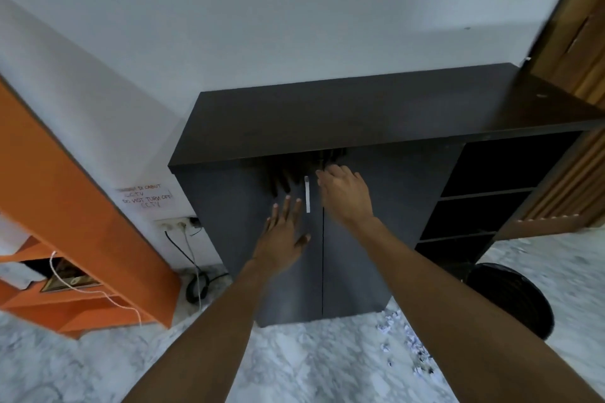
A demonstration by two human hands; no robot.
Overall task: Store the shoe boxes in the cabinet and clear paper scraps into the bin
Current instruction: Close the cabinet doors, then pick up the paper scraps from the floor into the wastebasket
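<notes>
- cabinet (pixel 360 239): dark, two-door, standing against the white wall; both doors appear shut, with a thin seam between them.
- handle (pixel 307 194): pale vertical bar on the left door, just beside the seam.
- left hand (pixel 285 229): open, fingers spread, palm flat on the left door just left of the handle.
- right hand (pixel 343 193): fingers loosely extended at the top of the right door; gripping nothing visible.
- open shelves (pixel 484 199): dark compartments at the cabinet's right side.
- paper scraps (pixel 406 343): small crumpled bits scattered on the marble floor (pixel 294 363), right of the doors.
- bin (pixel 514 298): black, round, on the floor near the scraps.
- orange shelf unit (pixel 82 222): at the left, apart from the cabinet.
</notes>
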